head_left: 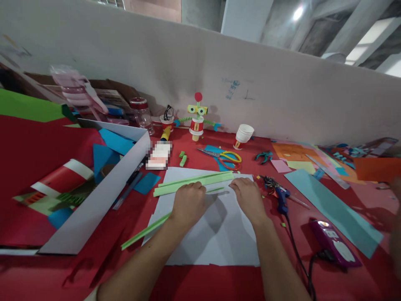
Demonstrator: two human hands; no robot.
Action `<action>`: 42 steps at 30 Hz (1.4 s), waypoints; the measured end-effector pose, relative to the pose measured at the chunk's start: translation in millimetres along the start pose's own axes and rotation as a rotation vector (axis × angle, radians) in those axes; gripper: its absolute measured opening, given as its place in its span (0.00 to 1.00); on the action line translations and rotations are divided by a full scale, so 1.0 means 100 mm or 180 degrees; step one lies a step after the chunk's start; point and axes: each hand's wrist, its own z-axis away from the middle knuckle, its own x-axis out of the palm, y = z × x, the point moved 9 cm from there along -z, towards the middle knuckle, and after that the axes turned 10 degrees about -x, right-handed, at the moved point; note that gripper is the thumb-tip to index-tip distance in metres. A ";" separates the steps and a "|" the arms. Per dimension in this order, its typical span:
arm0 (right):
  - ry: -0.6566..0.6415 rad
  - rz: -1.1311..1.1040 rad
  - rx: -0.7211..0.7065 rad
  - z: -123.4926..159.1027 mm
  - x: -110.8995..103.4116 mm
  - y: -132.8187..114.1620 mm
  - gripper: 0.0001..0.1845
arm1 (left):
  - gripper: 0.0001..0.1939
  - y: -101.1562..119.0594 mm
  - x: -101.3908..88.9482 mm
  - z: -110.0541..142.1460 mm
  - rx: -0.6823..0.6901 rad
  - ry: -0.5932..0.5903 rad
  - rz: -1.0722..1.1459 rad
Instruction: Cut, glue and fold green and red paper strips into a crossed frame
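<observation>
My left hand (189, 202) is closed around a narrow light-green paper strip (147, 230). One end slants out toward the lower left, and a thin tip shows past my knuckles on the right. My right hand (247, 198) has its fingers curled together near that tip, over the right part of a white sheet (203, 246). Whatever sits between those fingertips, if anything, is hidden. Just beyond my left hand, more folded green strips (194, 182) lie across the top of the sheet.
Behind the sheet are scissors (224, 155), a paper-cup robot figure (196, 125) and stacked paper cups (244, 134). To the right lie a glue gun (282, 200) with its cord, a purple power box (335, 244) and a pale blue strip (335, 213). A white-walled box (103, 196) stands left.
</observation>
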 end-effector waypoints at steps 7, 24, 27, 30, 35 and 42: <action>0.0373 -0.1008 -0.0651 -0.01 -0.03 -0.25 0.08 | 0.13 0.10 0.05 0.04 0.0229 0.0178 0.0037; -0.0550 -0.0801 -0.0621 0.09 0.16 -0.46 0.11 | 0.12 0.16 0.21 0.08 0.0308 -0.0367 0.0431; -0.0368 -0.0640 -0.0409 0.17 0.06 -0.39 0.11 | 0.12 0.14 0.20 0.08 0.0282 -0.0405 0.0506; 0.0353 -0.0508 0.0053 0.32 -0.24 -0.09 0.09 | 0.12 0.13 0.19 0.08 0.0299 -0.0448 0.0501; 0.0979 0.0120 0.1715 0.83 -0.61 0.73 0.08 | 0.13 0.15 0.20 0.09 0.0400 -0.0513 0.0291; 0.0940 -0.0717 0.2882 1.16 -0.49 1.29 0.14 | 0.15 0.17 0.16 0.11 0.0498 -0.0419 0.0200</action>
